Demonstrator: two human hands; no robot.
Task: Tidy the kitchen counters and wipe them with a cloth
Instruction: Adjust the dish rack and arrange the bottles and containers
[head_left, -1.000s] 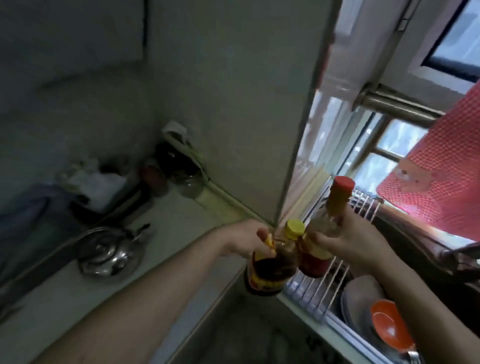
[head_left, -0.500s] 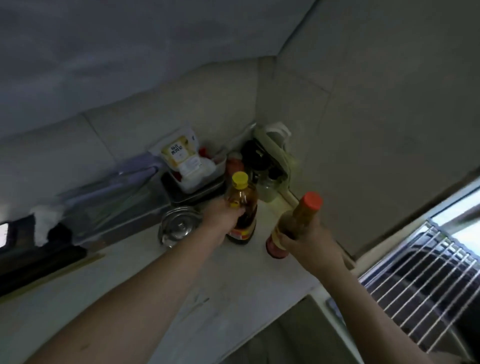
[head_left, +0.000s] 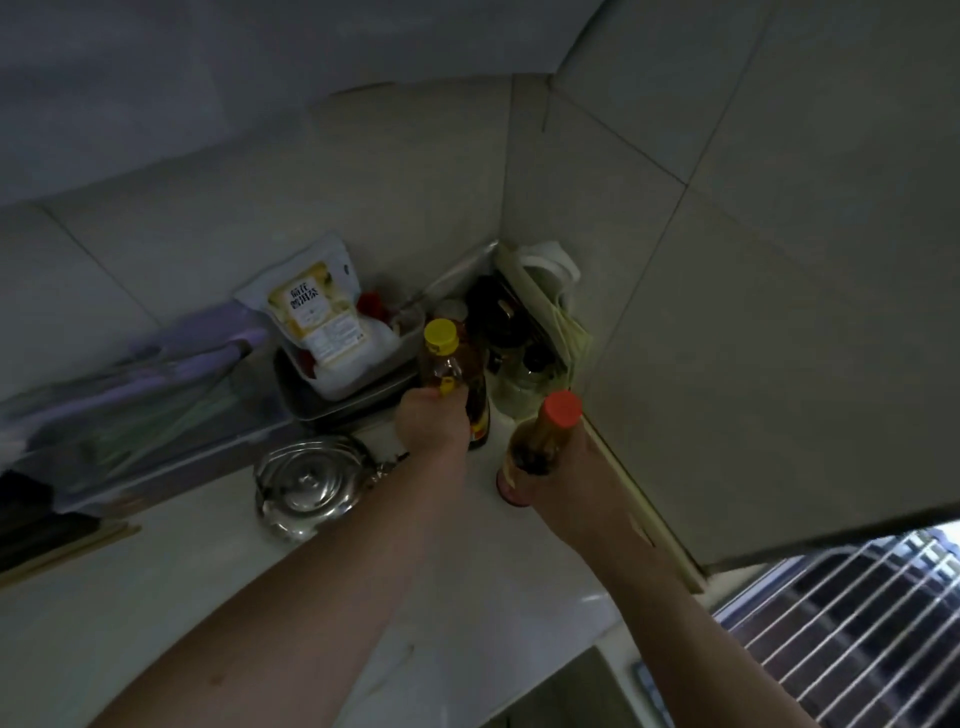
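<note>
**Two sauce bottles going into the counter corner**

The left hand (head_left: 434, 423) is wrapped around the body of a yellow-capped clear bottle of dark brown liquid (head_left: 457, 374), fingers closed on its lower half. The bottle stands upright at the back of the pale stone counter (head_left: 218, 582), just beside a cluster of dark jars in the corner; its base appears to be on or nearly on the surface, though the hand hides the contact. The right hand (head_left: 566, 483) is closed around the shoulder and body of a red-capped bottle of brown sauce (head_left: 543, 447), upright and near the tiled wall (head_left: 727, 338), its base low over the counter.

Both bottles look partly filled, so they are probably moderately heavy, with weight sitting low. They are rigid and smooth; whether glass or plastic cannot be told, so it is safest to treat them as breakable. Sauce bottles often carry an oily film, which would make a neck grip risky. Holding the wide body, as both hands do, seems the surest choice.

A shiny steel pot lid (head_left: 306, 486) lies nearby on the left, and a white printed pouch (head_left: 317, 317) leans in a metal tray (head_left: 353, 405) behind it. The corner is crowded, so knocking a neighbouring jar is the main hazard when setting down.
</note>
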